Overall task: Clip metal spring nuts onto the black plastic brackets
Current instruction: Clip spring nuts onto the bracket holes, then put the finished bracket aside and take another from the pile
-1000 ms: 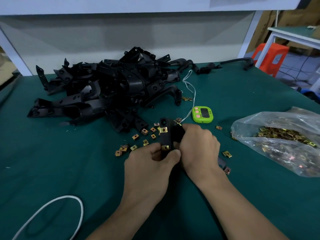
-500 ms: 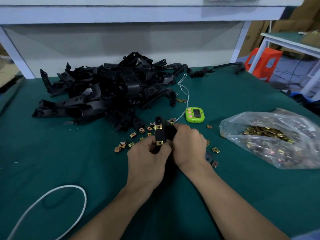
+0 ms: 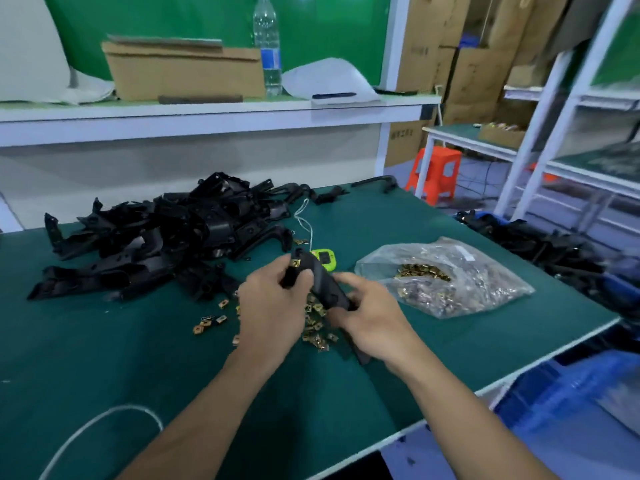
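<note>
Gripping one black bracket (image 3: 327, 287) above the table (image 3: 104, 358), fingers of left hand (image 3: 273, 306) and right hand (image 3: 375, 322) curled round it, a worker shows one spring nut (image 3: 295, 263) clipped on; the heaped bracket pile (image 3: 166, 244) and bagged nuts (image 3: 440, 275) await.

matt black plastic bracket (image 3: 323, 287), brassy metal nuts (image 3: 317, 327)
</note>
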